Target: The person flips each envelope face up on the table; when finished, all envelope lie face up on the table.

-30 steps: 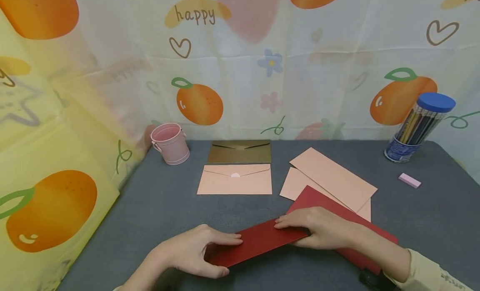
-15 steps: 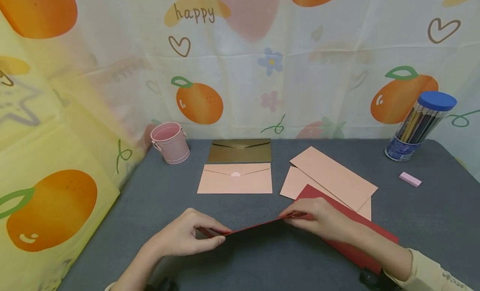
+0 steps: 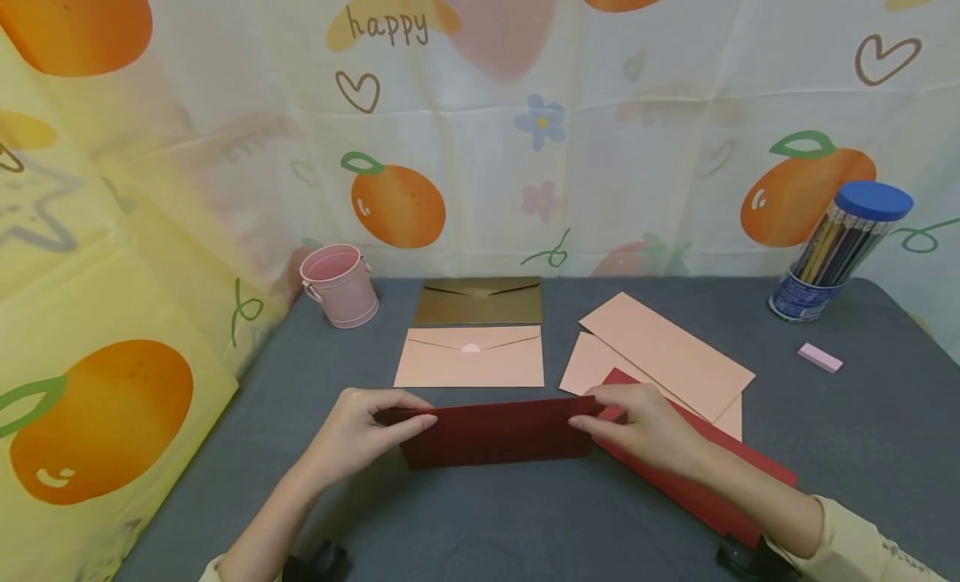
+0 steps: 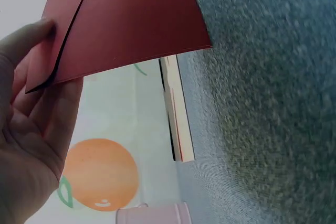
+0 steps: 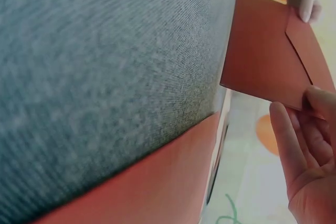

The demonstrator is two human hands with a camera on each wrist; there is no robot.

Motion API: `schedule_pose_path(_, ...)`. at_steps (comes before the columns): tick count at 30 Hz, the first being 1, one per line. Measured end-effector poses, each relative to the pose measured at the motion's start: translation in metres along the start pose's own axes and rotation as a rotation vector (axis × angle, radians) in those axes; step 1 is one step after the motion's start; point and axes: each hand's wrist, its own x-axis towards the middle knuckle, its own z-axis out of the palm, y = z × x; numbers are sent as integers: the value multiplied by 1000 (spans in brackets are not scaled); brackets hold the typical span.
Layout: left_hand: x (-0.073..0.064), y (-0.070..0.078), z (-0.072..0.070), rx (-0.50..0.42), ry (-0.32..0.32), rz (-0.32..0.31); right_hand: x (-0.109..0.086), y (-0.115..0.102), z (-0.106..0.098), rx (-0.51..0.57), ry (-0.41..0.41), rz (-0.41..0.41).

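Note:
A dark red envelope [image 3: 498,439] is held up on its long edge between both hands in the head view. My left hand [image 3: 352,432] pinches its upper left corner, thumb on the near side and fingers behind. At the upper right corner, my right hand [image 3: 648,428] pinches it the same way. In the left wrist view, the envelope [image 4: 131,19] shows its flap line beneath the thumb. The right wrist view shows the flap of the envelope [image 5: 262,51] lying against its body. Another red envelope [image 3: 720,474] lies on the table, partly under the right forearm.
Beyond the hands lie a pink envelope [image 3: 468,369] and a gold-brown envelope [image 3: 480,308]. Two more pink envelopes [image 3: 667,348] overlap at right. A pink bucket [image 3: 341,290] stands back left, a pencil tub [image 3: 832,257] back right, near a small pink block [image 3: 820,358].
Both hands have raised the red envelope away from me and turned it from lying slanted, through edge-on, to upright and nearly level. The left hand rose most. Everything else stayed put.

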Motion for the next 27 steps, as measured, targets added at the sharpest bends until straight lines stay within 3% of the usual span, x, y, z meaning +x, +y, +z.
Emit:
schedule_pose_path(6,6,-8,-8,-28,57,-205,1,-3,-1,50,-32,144)
schedule_pose_path(14,14,-24,-16,-54,112,-320,11,-1,12,230,-83,344)
schedule_pose_path(24,12,-45,-23,-55,152,-437,27,2,26,261,-158,353)
schedule_pose_path(27,9,-49,-25,-49,145,-464,33,3,30,196,-178,330)
